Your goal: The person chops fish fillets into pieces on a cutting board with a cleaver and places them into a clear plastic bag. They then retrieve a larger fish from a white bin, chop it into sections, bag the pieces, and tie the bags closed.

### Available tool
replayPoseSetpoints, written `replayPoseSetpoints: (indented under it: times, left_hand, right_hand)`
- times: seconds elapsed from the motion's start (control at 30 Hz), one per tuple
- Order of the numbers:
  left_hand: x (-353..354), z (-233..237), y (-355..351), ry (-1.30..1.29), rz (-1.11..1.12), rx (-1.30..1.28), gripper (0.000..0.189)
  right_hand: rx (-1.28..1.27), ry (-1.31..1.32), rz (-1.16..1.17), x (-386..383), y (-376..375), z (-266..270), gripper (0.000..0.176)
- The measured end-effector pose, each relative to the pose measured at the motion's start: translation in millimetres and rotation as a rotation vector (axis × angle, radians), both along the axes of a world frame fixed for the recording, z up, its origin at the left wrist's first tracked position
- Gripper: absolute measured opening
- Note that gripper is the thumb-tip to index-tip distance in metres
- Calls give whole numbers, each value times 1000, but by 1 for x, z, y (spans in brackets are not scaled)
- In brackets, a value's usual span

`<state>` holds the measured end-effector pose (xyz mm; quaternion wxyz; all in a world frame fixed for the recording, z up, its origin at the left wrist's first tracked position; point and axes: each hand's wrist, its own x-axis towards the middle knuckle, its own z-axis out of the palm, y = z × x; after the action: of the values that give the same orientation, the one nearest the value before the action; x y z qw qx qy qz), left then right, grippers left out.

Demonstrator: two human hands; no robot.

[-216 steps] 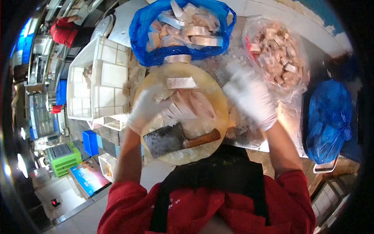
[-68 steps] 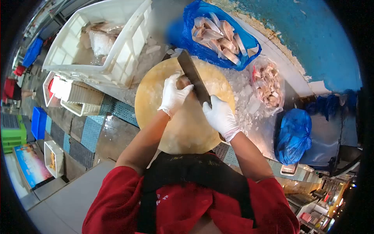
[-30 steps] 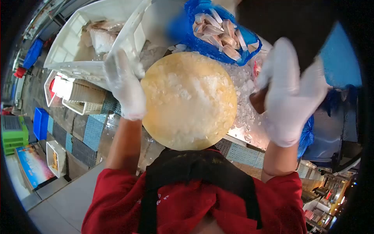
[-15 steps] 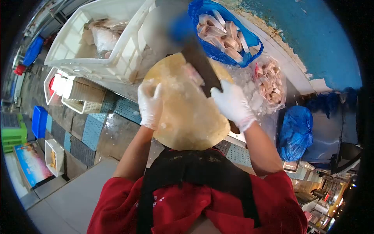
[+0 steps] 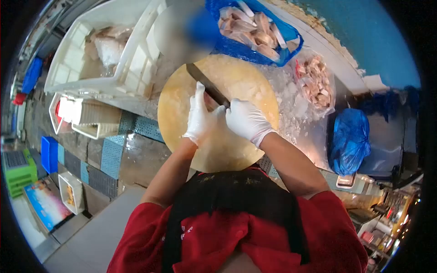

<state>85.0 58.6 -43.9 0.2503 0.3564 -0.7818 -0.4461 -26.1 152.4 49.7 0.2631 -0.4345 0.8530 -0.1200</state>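
A round yellowish chopping board (image 5: 246, 150) lies in front of me, wet on top. My right hand (image 5: 248, 119), in a white glove, is closed around the handle end of a broad dark cleaver (image 5: 205, 83). The blade slants away to the upper left over the board. My left hand (image 5: 200, 116), gloved too, curls around a small pinkish piece of fish (image 5: 210, 103) right beside the blade. Thumb and fingers hide most of that piece. Both hands are close together above the middle of the board.
Cut fish pieces (image 5: 257, 29) fill a blue plastic bag at the back. A clear bag of smaller pieces (image 5: 315, 84) lies on crushed ice (image 5: 293, 113) to the right. A white crate (image 5: 98, 82) stands at left, a tied blue bag (image 5: 349, 141) at far right.
My left hand has moved right and closed on the fish piece. My right hand has shifted left, bringing the cleaver, which was blurred and farther right, across the board.
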Motion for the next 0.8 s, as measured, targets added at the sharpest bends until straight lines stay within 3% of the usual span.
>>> replayPoseSetpoints:
  times: [0.07, 0.13, 0.23, 0.3, 0.37, 0.43, 0.47, 0.63, 0.73, 0.8]
  left_hand:
    - [-5, -3, -3, 75, -12, -3, 83]
    - [-13, 14, -6, 321, -50, 310, 74]
    - [-18, 42, -14, 457, -39, 89, 64]
    - [-10, 83, -4, 651, -21, 358, 64]
    - [1, 67, -8, 423, -3, 31, 64]
    - [4, 15, -3, 177, 4, 213, 59]
    - [5, -1, 3, 23, 55, 24, 55]
    - [-2, -4, -14, -7, -60, 228, 54]
    - [-1, -6, -9, 24, -26, 227, 48]
    - [-8, 3, -4, -52, 128, 312, 42]
  right_hand:
    - [-53, 16, -4, -7, 5, -11, 29]
    - [-96, 32, 21, -8, 3, 3, 28]
    - [-146, 80, 19, -1, 15, 36, 27]
    - [-247, 127, -17, -2, 22, 57, 27]
    - [-256, 119, -37, 0, 27, 44, 23]
    - [-25, 78, 65, 0, 32, -11, 21]
    - [5, 40, 88, 2, 27, -15, 24]
    - [0, -10, 55, 1, 9, 2, 26]
    - [-101, -17, 72, 9, 10, -2, 25]
    - [-141, 1, 81, 8, 14, 3, 25]
